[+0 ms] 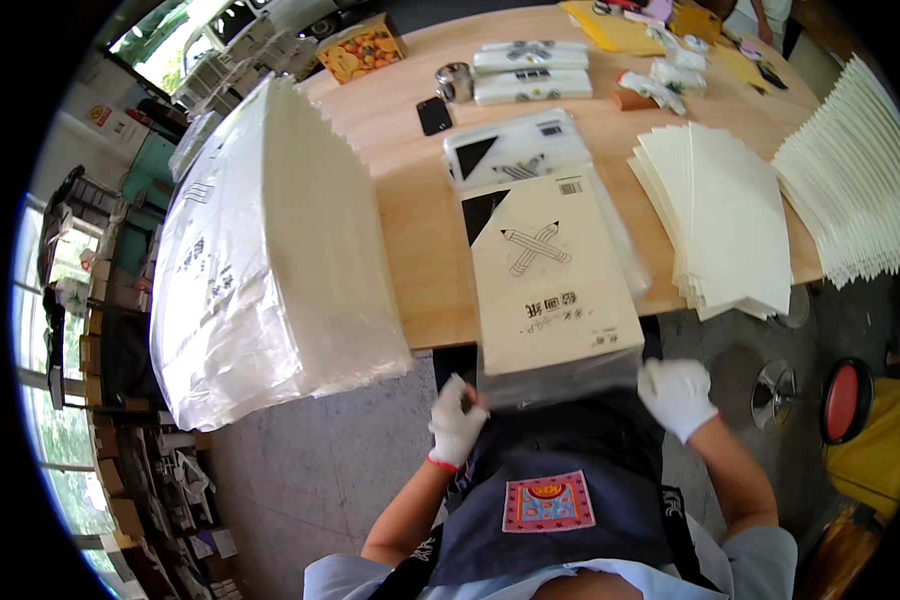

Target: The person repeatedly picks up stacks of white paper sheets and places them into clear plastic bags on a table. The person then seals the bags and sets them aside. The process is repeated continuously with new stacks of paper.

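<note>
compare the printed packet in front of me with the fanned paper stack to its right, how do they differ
The packet shows crossed pencils and a black corner; the paper stack shows no print.
The packet is in a clear bag; no bag shows around the paper stack.
The packet's near end sits between the left hand and right hand; the paper stack lies farther right.
Both are pale and oblong.
</note>
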The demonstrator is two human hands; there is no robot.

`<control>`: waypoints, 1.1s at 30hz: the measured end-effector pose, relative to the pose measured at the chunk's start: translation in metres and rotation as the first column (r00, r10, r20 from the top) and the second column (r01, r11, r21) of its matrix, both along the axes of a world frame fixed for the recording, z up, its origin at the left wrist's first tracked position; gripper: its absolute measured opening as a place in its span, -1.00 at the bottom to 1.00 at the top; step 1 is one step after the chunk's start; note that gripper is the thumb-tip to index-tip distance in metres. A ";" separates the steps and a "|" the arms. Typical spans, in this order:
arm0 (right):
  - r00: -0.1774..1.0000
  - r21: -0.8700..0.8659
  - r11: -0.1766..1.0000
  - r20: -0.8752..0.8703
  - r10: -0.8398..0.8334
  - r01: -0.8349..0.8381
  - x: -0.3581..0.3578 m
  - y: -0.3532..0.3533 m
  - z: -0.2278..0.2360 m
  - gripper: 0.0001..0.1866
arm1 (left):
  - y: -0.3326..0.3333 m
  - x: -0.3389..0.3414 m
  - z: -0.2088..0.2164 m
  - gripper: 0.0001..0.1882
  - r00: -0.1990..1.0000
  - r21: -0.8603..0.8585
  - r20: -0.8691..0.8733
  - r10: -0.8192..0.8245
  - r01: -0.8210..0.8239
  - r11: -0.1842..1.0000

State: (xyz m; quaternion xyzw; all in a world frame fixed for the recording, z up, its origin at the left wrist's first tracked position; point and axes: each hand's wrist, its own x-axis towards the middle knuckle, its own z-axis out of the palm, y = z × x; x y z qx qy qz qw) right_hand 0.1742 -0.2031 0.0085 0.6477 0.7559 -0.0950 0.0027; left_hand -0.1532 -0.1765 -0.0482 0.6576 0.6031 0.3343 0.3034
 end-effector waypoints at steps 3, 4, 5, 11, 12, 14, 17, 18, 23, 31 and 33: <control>0.995 -0.443 0.895 -0.093 0.021 -0.060 -0.001 -0.036 -0.019 -0.68 | -0.039 -0.021 -0.021 -0.85 0.959 -0.073 -0.198 -0.201 0.190 0.979; 0.989 -0.507 0.862 -0.133 -0.067 -0.009 0.000 -0.036 -0.024 -0.66 | -0.040 -0.025 -0.029 -0.85 0.993 -0.123 -0.033 -0.115 0.110 0.986; 0.907 -0.478 0.873 -0.320 -0.276 0.097 0.007 -0.032 -0.034 -0.66 | -0.042 -0.029 -0.039 -0.85 0.992 -0.196 0.126 -0.016 0.040 0.980; 0.052 -0.618 0.721 -0.747 -0.663 0.314 0.015 0.045 -0.120 -0.66 | 0.039 -0.001 -0.042 -0.77 0.955 -0.577 0.189 0.230 -0.082 0.813; -0.118 -0.734 0.644 -0.674 -0.729 0.215 0.003 0.052 -0.117 -0.64 | 0.044 -0.001 -0.045 -0.79 0.876 -0.607 0.438 0.205 0.120 0.785; -0.150 -0.725 0.683 -0.688 -0.711 0.090 -0.012 0.050 -0.151 -0.63 | 0.060 0.015 0.015 -0.80 0.929 -0.318 0.369 -0.029 0.155 0.935; -0.415 -0.600 0.705 -0.571 -0.709 -0.379 -0.063 0.046 -0.137 -0.48 | 0.064 0.020 0.123 -0.84 0.946 0.078 -0.092 -0.310 0.318 0.945; -0.425 -0.556 0.696 -0.552 -0.718 -0.455 -0.076 0.053 -0.115 -0.44 | 0.061 0.018 0.155 -0.88 0.894 0.117 -0.225 -0.387 0.420 0.900; -0.083 -0.215 0.941 -0.966 -0.244 -0.263 -0.130 0.146 -0.047 -0.62 | 0.028 -0.061 0.242 -0.86 0.981 0.694 -0.171 -0.087 0.183 0.696; 0.317 -0.104 0.892 -0.947 0.045 -0.439 -0.250 0.233 0.195 -0.42 | 0.075 -0.236 0.296 -0.74 0.823 0.553 0.407 0.397 -0.568 0.610; 0.518 -0.043 0.916 -0.835 0.186 -0.399 -0.255 0.223 0.193 -0.35 | 0.070 -0.261 0.259 -0.72 0.764 0.385 0.085 0.639 -0.617 0.686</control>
